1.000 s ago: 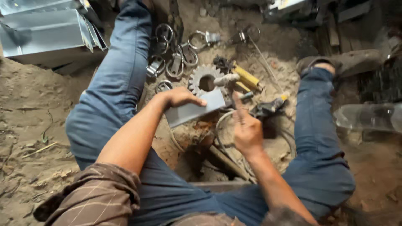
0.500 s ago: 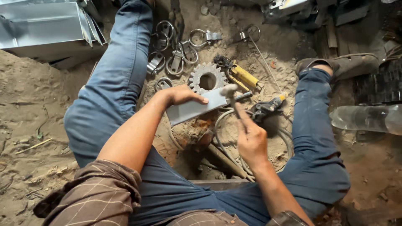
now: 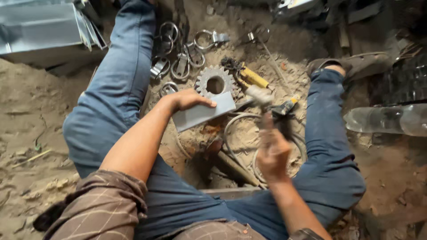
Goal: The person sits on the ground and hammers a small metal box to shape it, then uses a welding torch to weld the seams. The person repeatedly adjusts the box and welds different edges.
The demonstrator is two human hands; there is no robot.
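Steel strip (image 3: 202,113) pinned under left hand (image 3: 189,98); right hand (image 3: 272,149) fingers gripping hammer (image 3: 260,95); gear (image 3: 215,82) beside.

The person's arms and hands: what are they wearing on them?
Both hands, the left hand and the right hand, are bare, with no gloves. The forearms are bare too. The left arm has a brown checked sleeve pushed up near the elbow. A dark band sits low on the right arm.

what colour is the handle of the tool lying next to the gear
Yellow; the tool handle beside the gear shows best in the head view.
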